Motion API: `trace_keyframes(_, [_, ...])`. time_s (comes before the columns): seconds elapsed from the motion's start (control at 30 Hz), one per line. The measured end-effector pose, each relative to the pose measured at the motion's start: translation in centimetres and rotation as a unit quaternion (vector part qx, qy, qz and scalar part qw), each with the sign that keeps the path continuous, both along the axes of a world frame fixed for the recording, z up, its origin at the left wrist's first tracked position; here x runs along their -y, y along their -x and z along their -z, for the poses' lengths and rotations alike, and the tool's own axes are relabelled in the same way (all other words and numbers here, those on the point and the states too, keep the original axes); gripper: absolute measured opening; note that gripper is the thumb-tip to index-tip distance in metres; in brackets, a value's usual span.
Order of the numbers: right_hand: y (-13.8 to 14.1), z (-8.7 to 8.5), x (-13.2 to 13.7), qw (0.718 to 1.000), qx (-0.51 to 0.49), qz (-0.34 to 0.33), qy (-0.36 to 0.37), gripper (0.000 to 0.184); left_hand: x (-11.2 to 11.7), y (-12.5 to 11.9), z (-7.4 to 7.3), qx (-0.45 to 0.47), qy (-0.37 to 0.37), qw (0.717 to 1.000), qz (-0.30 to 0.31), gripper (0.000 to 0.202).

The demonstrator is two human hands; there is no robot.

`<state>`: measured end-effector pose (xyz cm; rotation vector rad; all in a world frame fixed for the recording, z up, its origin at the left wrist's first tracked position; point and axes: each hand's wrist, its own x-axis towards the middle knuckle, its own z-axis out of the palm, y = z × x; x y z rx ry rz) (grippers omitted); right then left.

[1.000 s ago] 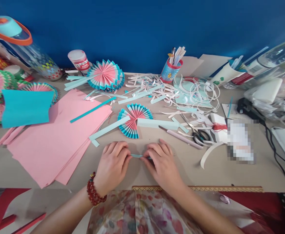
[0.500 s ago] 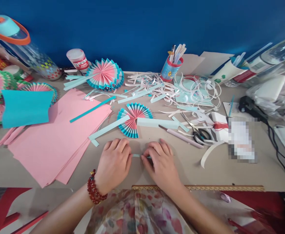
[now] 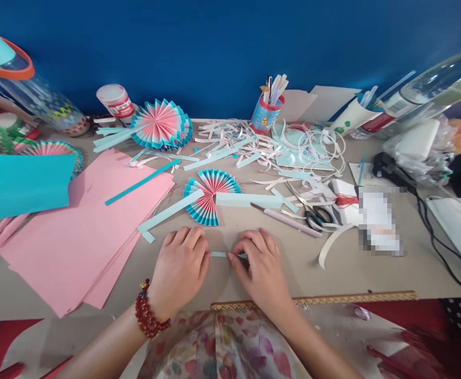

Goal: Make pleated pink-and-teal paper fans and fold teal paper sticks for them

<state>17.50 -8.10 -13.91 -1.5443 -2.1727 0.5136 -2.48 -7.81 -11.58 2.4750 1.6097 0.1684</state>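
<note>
Right between your two hands, near your side of the table (image 3: 222, 287), there is a thin, pale blue paper strip (image 3: 219, 254). Its long way goes side to side, from your left hand (image 3: 181, 263) across to your right hand (image 3: 262, 266), and not away from you. Your hands are apart, with a small gap where the strip shows. Your right thumb and finger pinch it, and a bit more peeks out behind that thumb. Your left fingers bend down at the other end, but their tips are hidden, so I cannot tell if they pinch it too. The strip meets both hands, so neither one is nearer.

Past the gap, a folded paper fan (image 3: 227, 183) lies spread out. A long pale strip (image 3: 171, 211) reaches from the fan down toward your left hand. A wider strip (image 3: 250, 200) lies past your right hand. Farther to the right of that hand are a pink stick like a pen (image 3: 293, 222) and black-handled scissors (image 3: 312, 213). Big pink paper (image 3: 92, 226) lies left of your left hand.
</note>
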Motion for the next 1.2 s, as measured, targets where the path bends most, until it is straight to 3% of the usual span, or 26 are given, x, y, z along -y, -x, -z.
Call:
trace_keyframes(0.57, [-1.7, 0.1, 0.7, 0.999, -0.015, 0.037, 0.000, 0.010, -0.2, 0.1, 0.2, 0.010, -0.003, 1.000, 0.004, 0.009])
trace_keyframes(0.73, [-2.0, -0.2, 0.9, 1.000, 0.017, 0.005, -0.008, 0.031, -0.3, 0.1, 0.1, 0.008, -0.009, 1.000, 0.007, 0.010])
trace_keyframes(0.87, [-1.2, -0.3, 1.4, 0.994, 0.034, -0.089, -0.050, 0.050, -0.3, 0.0, -0.1, -0.006, -0.006, 1.000, 0.013, 0.010])
trace_keyframes(0.97, [-0.2, -0.1, 1.7, 0.987, 0.045, -0.141, -0.068, 0.042, -0.2, -0.2, -0.2, -0.014, -0.004, 1.000, 0.008, 0.011])
trace_keyframes(1.07, [0.4, 0.2, 1.9, 0.986, 0.065, -0.134, -0.072, 0.035, -0.2, 0.0, -0.1, -0.008, -0.007, 1.000, -0.001, 0.011])
trace_keyframes(1.2, [0.4, 0.4, 1.9, 0.985, 0.068, -0.137, -0.077, 0.040, 0.2, 1.5, 0.3, 0.020, -0.003, 1.000, -0.025, 0.013])
